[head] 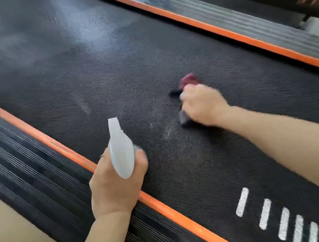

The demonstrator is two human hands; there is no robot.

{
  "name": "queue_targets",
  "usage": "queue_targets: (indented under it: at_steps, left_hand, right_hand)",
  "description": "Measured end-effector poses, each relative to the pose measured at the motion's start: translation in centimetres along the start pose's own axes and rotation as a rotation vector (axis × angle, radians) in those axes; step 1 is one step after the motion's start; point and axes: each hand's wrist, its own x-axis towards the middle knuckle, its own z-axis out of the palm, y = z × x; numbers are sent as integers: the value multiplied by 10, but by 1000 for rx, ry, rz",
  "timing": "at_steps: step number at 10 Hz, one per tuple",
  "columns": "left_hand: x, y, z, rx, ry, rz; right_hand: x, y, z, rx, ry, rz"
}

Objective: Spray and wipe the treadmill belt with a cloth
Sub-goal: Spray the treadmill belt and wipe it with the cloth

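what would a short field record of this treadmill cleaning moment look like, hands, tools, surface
left hand: left hand grips a white plastic spray bottle, nozzle pointing away over the belt
right hand: right hand presses a bunched dark red cloth onto the belt, blurred
surface: black textured treadmill belt, pale hazy patches towards the far end
belt marks: white printed bars at the near right
edges: orange trim strips along both sides, ribbed black side rails outside them

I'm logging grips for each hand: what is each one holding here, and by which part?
Left hand grips the spray bottle around its neck, below the white head. Right hand holds the bunched cloth down on the belt.
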Motion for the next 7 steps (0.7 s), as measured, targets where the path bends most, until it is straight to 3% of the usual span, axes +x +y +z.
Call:
queue_targets:
  at_steps: [1, 2, 4, 5, 6, 7]
  left_hand:
    - [1, -1, 4, 42, 32, -19]
    - [1, -5, 3, -42, 50, -88]
    - [0, -3, 2, -46, 20, -95]
    - [-1, -5, 4, -86, 26, -112]
    - [-1, -7, 4, -107, 27, -121]
    - [-2, -10, 3, -242, 35, -113]
  right_hand:
    - [23, 67, -8, 51, 104, 538]
    - [15, 20, -4, 97, 108, 535]
    - [-103, -87, -10, 335, 41, -68]
    - [-111, -59, -12, 160, -26, -368]
    - [-75, 21, -11, -57, 114, 19]
    - [-43, 73, -10, -32, 75, 470]
